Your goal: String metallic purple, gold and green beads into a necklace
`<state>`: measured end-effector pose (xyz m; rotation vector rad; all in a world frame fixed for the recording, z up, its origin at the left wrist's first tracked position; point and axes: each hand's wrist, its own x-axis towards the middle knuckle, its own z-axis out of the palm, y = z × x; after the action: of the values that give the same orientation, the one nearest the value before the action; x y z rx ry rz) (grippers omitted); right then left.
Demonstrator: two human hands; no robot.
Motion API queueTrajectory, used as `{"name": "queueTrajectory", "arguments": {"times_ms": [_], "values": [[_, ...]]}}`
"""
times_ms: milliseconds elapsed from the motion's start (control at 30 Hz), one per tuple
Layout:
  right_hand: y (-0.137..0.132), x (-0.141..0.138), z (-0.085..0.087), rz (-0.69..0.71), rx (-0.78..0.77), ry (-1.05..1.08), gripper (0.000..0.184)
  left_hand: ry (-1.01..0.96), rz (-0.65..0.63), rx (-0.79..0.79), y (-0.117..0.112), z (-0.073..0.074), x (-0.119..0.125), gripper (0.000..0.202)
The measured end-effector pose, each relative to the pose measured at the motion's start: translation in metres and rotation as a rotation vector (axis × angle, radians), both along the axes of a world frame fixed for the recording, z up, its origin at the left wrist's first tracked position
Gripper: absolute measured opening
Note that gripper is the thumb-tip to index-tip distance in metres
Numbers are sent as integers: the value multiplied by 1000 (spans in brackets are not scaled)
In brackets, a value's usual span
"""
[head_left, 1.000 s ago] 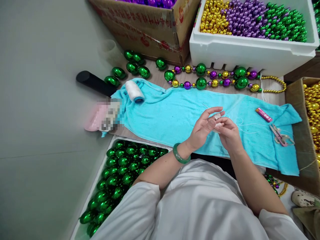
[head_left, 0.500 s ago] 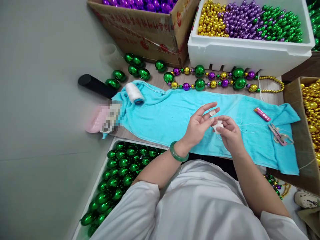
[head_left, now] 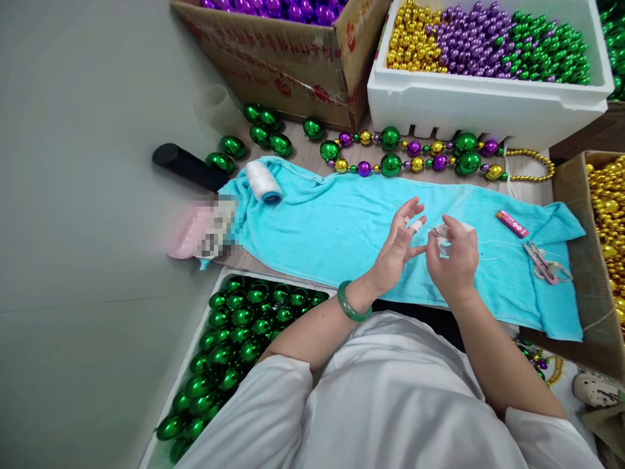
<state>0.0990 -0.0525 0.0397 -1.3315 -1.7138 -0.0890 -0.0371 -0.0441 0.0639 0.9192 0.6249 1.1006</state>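
Note:
My left hand [head_left: 396, 253] is held over a turquoise towel [head_left: 327, 225] with its fingers spread and nothing in them. One of its fingers has white tape wrapped around it [head_left: 416, 225]. A green bangle [head_left: 352, 303] sits on that wrist. My right hand [head_left: 455, 266] is just to the right, closed on a small roll of white tape [head_left: 444, 238], with a short strip of tape running toward the left finger. A thin white thread [head_left: 493, 246] lies on the towel beyond the hands.
On the towel lie a white thread spool [head_left: 263, 181], a pink stick [head_left: 512, 223] and small scissors [head_left: 543, 264]. A bead necklace [head_left: 415, 154] lies behind. Also here: a foam box [head_left: 488, 107] of small beads, a cardboard box [head_left: 293, 62], a tray of green beads [head_left: 234, 339], and gold beads [head_left: 605, 221].
My hands have drawn slightly apart. The right hand moved right with the tape roll, and the left fingers spread wider, showing the taped finger.

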Motion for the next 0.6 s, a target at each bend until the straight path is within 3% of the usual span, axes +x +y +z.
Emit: {"name": "queueTrajectory", "arguments": {"times_ms": [100, 200, 433, 600], "values": [[1, -2, 2, 40, 48, -204, 57, -1, 19, 68, -3, 2, 6, 71], [-2, -3, 7, 84, 16, -278, 66, 43, 37, 103, -4, 4, 6, 71], [-8, -2, 12, 182, -33, -246, 83, 81, 44, 110, 0, 8, 4, 65], [-15, -8, 6, 266, -36, -157, 80, 174, 171, 177, 5, 5, 11, 57]]}}
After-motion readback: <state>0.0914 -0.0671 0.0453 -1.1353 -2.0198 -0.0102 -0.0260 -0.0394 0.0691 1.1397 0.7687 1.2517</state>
